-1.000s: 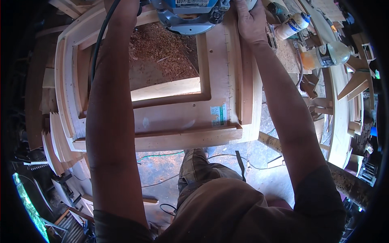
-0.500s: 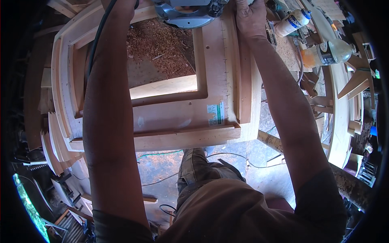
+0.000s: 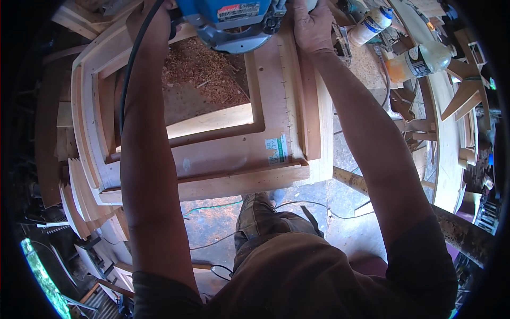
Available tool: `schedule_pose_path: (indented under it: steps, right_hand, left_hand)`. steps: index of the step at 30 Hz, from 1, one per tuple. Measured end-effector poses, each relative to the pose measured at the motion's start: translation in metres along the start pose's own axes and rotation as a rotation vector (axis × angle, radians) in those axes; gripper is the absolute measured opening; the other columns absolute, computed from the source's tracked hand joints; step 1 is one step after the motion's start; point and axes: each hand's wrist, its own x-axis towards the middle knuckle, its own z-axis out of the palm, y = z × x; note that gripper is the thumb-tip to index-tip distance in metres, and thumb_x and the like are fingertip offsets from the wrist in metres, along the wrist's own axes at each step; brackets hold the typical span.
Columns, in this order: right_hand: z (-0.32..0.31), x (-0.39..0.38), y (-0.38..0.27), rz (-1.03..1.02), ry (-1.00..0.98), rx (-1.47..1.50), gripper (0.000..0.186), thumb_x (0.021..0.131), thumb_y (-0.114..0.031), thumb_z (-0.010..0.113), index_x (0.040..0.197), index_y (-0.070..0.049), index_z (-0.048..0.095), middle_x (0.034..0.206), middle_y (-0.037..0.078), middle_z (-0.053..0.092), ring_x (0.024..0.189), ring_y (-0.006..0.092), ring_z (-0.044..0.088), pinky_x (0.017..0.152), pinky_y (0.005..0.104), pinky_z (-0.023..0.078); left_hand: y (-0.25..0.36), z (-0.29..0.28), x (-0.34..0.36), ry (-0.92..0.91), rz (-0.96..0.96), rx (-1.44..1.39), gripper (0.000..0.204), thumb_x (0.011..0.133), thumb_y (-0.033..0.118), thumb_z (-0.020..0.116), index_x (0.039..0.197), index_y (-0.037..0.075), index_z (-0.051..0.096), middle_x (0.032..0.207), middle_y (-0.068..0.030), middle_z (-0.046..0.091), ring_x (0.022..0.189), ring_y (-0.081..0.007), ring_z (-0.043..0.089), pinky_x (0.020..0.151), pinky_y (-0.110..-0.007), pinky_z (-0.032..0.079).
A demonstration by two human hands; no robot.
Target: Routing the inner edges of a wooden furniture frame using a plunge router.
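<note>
A blue router (image 3: 222, 17) with a grey base stands on the far part of a wooden frame jig (image 3: 212, 154), cut off by the top edge of the view. My left hand (image 3: 150, 25) is closed round its dark left handle, and a black cord (image 3: 129, 72) runs down over that forearm. On the other side my right hand (image 3: 314, 29) is closed on the right handle, of which only a pale bit shows. Through the jig's opening I see a heap of brown wood shavings (image 3: 204, 72) and a pale wood strip (image 3: 210, 121).
Two plastic bottles stand or lean at the right, a white one with a blue cap (image 3: 371, 26) and a cloudy one with orange contents (image 3: 419, 61). Curved wood pieces (image 3: 85, 189) are stacked at the lower left. A cable (image 3: 305, 203) crosses the floor below.
The router now shows more of its blue body and sits lower in the view, nearer to me. Both hands have come along with it, still holding on. The whole view has shifted slightly.
</note>
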Motion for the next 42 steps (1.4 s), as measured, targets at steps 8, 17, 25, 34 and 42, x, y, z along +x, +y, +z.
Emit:
schedule_pose_path:
  steps: [8, 17, 25, 34, 42]
  right_hand:
    - [-0.014, 0.004, -0.009, 0.3, -0.237, -0.162, 0.038, 0.095, -0.028, 0.058, 0.119, 0.001, 0.055, 0.098, 0.013, 0.061, 0.084, 0.0237, 0.056, 0.081, 0.0337, 0.047]
    - [-0.012, 0.012, 0.027, 0.23, -0.137, -0.17, 0.035, 0.094, -0.028, 0.062, 0.116, -0.001, 0.059, 0.095, 0.012, 0.062, 0.082, 0.0228, 0.056, 0.08, 0.0332, 0.047]
    - [-0.015, 0.01, 0.01, 0.226, 0.007, -0.058, 0.036, 0.094, -0.033, 0.061, 0.111, -0.001, 0.061, 0.092, 0.014, 0.063, 0.081, 0.0244, 0.058, 0.079, 0.0351, 0.048]
    - [-0.003, 0.005, -0.004, 0.126, 0.029, 0.033, 0.037, 0.094, -0.033, 0.061, 0.106, 0.001, 0.062, 0.09, 0.015, 0.064, 0.079, 0.0261, 0.058, 0.077, 0.0363, 0.048]
    - [-0.005, 0.012, 0.021, 0.045, 0.084, 0.039, 0.034, 0.094, -0.031, 0.06, 0.102, 0.002, 0.062, 0.088, 0.014, 0.064, 0.075, 0.0243, 0.057, 0.074, 0.0347, 0.049]
  left_hand:
    - [0.007, 0.002, -0.013, 0.027, 0.015, -0.01, 0.029, 0.094, 0.032, 0.051, 0.08, 0.007, 0.054, 0.073, -0.0117, 0.058, 0.059, -0.0212, 0.054, 0.05, -0.03, 0.048]
    - [-0.028, 0.033, 0.039, 0.118, 0.181, -0.073, 0.029, 0.095, 0.033, 0.057, 0.074, 0.012, 0.061, 0.061, -0.0014, 0.051, 0.047, -0.0097, 0.043, 0.039, -0.025, 0.029]
    - [-0.037, 0.027, 0.061, 0.101, 0.406, 0.193, 0.025, 0.094, 0.028, 0.06, 0.076, 0.01, 0.062, 0.063, -0.0011, 0.052, 0.052, -0.0104, 0.046, 0.044, -0.024, 0.036]
    - [-0.005, 0.03, 0.024, 0.113, 0.245, -0.065, 0.028, 0.094, 0.029, 0.058, 0.075, 0.009, 0.062, 0.062, -0.0022, 0.052, 0.052, -0.011, 0.046, 0.045, -0.024, 0.036]
    - [-0.04, 0.021, 0.054, 0.02, 0.367, -0.071, 0.037, 0.092, 0.034, 0.055, 0.067, 0.007, 0.061, 0.059, -0.0047, 0.052, 0.053, -0.0148, 0.048, 0.047, -0.029, 0.038]
